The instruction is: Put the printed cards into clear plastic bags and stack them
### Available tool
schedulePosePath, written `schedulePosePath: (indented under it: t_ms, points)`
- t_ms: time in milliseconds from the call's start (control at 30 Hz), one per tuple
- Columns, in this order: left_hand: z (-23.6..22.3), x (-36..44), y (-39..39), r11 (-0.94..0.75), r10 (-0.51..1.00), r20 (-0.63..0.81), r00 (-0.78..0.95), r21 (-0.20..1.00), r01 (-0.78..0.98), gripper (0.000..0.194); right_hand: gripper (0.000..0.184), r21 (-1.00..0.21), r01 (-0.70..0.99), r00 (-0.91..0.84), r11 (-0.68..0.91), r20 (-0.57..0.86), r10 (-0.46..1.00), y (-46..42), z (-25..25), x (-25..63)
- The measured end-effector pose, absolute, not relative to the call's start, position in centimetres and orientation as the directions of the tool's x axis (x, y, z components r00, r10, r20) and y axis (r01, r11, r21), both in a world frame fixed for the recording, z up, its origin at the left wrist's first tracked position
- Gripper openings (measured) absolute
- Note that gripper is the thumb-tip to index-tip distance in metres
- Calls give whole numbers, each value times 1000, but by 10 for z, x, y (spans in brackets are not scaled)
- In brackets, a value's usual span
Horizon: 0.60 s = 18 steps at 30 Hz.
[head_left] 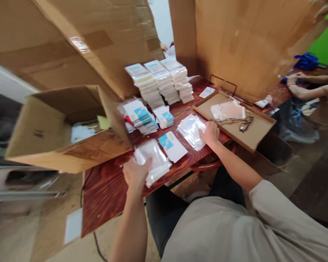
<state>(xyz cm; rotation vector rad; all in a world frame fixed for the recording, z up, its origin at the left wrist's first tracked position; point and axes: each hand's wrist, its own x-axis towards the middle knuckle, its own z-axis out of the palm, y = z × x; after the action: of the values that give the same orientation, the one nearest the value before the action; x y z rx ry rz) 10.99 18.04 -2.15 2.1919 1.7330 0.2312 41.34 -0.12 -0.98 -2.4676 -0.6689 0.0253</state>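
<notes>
Card stack (174,146) lies between the hands, long axis far-left to near-right; left hand (135,172) part-spread over left bags (159,162), right hand (210,134) half-curled at right bags (190,129), pinch indeterminable for both.

Both of the person's bare hands reach forward, the left hand (136,171) lower and nearer the body, its thumb stretched inward, the right hand (210,134) farther out with its fingers bent; whether either grips is unclear. The left forearm (132,218) runs up from the bottom edge, while the right forearm (236,163) slants inward from a beige sleeve (268,200). Below, the dark-clad legs (165,214) are set apart.
</notes>
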Motion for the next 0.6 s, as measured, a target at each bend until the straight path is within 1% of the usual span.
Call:
schedulePosePath:
  t_ms: [33,67,100,133,167,200,233,267,333,367,467,533,600]
  points:
    - [-22,109,182,-173,968,-103,228,383,907,77,41,-482,545,833,-686,214,511,0,-14,409]
    - [-22,109,182,-148,970,-119,212,402,904,75,40,-440,657,749,-613,283,599,0,-16,402]
    - [-22,109,182,-129,973,-123,197,415,901,70,40,-410,776,616,-480,324,719,1,-17,394]
    - [-20,109,182,-129,974,-119,195,419,899,62,41,-378,875,433,-302,335,837,2,-16,384]
    - [-19,109,182,-130,975,-113,192,410,903,52,43,-340,934,224,-110,318,921,3,-15,375]
    - [-17,108,181,-137,974,-114,196,394,909,41,45,-299,952,24,63,279,960,6,-13,365]
    - [-16,108,181,-161,969,-115,218,373,914,34,45,-257,947,-133,190,226,965,8,-12,356]
    - [-14,107,181,-189,965,-107,239,348,918,33,41,-215,941,-228,262,170,959,11,-10,348]
    - [-13,105,180,-243,954,-97,284,305,921,38,28,-142,946,-284,292,74,956,17,-9,335]
    - [-12,104,180,-260,950,-96,298,288,922,41,27,-117,953,-276,278,37,960,19,-8,331]
    - [-12,100,179,-308,937,-84,340,265,914,47,33,-82,966,-249,246,-32,968,22,-5,324]
    - [-13,98,178,-352,930,-17,368,258,900,44,33,-72,962,-267,262,-61,962,22,-2,324]
    - [-14,96,179,-382,923,76,377,280,881,38,33,-71,959,-280,275,-81,957,23,1,326]
